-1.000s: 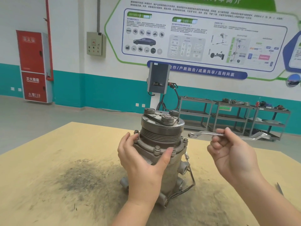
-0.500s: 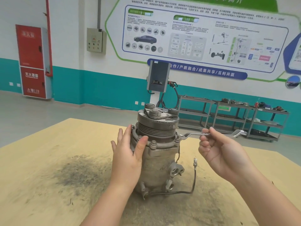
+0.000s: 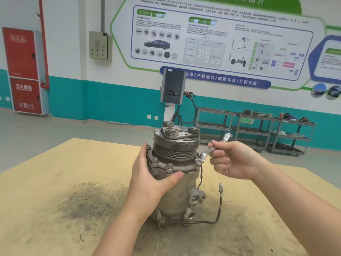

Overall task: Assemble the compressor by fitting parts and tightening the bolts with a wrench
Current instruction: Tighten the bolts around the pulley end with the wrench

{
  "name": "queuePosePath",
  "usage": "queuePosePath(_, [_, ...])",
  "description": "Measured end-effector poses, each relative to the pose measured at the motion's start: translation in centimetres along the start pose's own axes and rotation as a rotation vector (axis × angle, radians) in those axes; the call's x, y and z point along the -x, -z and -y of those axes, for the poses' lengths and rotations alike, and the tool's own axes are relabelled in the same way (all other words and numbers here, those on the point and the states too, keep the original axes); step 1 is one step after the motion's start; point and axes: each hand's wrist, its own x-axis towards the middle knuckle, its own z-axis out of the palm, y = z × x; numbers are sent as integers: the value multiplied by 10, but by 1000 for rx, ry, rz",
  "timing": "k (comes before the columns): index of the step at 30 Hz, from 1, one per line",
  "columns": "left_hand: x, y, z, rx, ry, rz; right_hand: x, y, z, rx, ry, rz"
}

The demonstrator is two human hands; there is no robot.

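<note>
The wrench (image 3: 212,149) ring end now sits over a flange bolt (image 3: 198,160) at the right side of the compressor (image 3: 175,174), just right of frame centre. A sec ago it was held free in the air to the right, clear of the body; half a sec ago it was closing in on that bolt. The compressor has also been turned and shifted on the surface: the port block (image 3: 197,197) now faces lower right, and the wire with its connector (image 3: 220,187) trails out on that side.

Hands: left hand (image 3: 147,182) wraps the body just under the flange, thumb across the front and fingers round the back, bracing it. Right hand (image 3: 234,159) has its fingers curled round the wrench shank mid-length, with the far end poking up past the knuckles toward upper right.

My read: fitting looks done and tightening is about to start on this bolt (the other flange bolts (image 3: 169,166) at front look seated, but how tight they are can't be told).

Surface (image 3: 55,182): tan board with a dark greasy smudge at lower left of centre. Room: workshop w/ teal-banded wall, info poster upper right, red fire cabinet (image 3: 22,71) far left, grey switch box upper left of centre, metal shelving carts (image 3: 258,132) mid right, and a charger unit on a post right behind the compressor.
</note>
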Motion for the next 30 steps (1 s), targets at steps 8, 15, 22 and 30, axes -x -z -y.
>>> queuePosePath(8, [-3, 0, 2, -28, -31, -15, 22, -11, -49, -313, 301, -167])
queuePosePath(15, [-4, 0, 4, -43, -58, -23, 62, -32, -78, -114, 652, -263])
queuePosePath(22, [-5, 2, 3, -37, -21, 11, 63, -53, -107, 1240, 1201, -578])
queuePosePath(30, [-6, 4, 3, -17, -30, 7, 47, -97, -97, 897, 1229, -678])
